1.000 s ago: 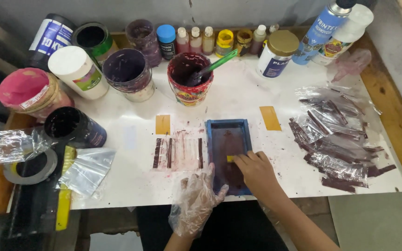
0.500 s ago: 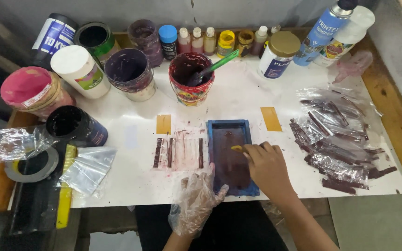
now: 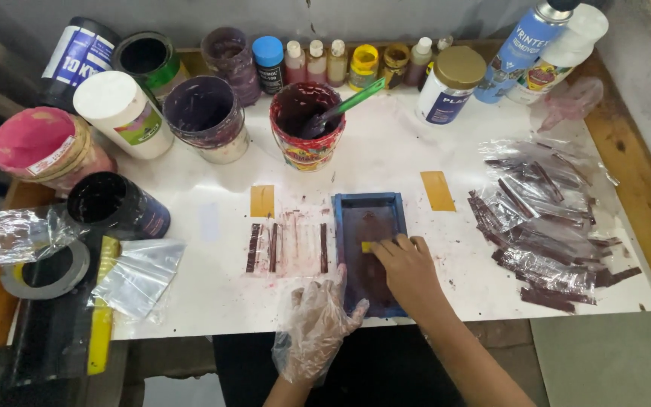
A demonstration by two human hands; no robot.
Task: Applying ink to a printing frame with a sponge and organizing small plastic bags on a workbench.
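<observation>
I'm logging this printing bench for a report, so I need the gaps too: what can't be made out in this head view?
- Yellow tool: mostly hidden under the right hand; its shape is unclear.
- Blue frame: the near end is covered by both hands, the gloved left hand at its corner.
- Spray can: top cut off by the upper edge.
- Small bottles: contents too small to tell.

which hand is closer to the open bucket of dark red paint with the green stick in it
Right. The bare right hand lies on the blue frame, below the paint bucket. The gloved left hand sits lower, at the frame's bottom left corner by the table edge.
</observation>
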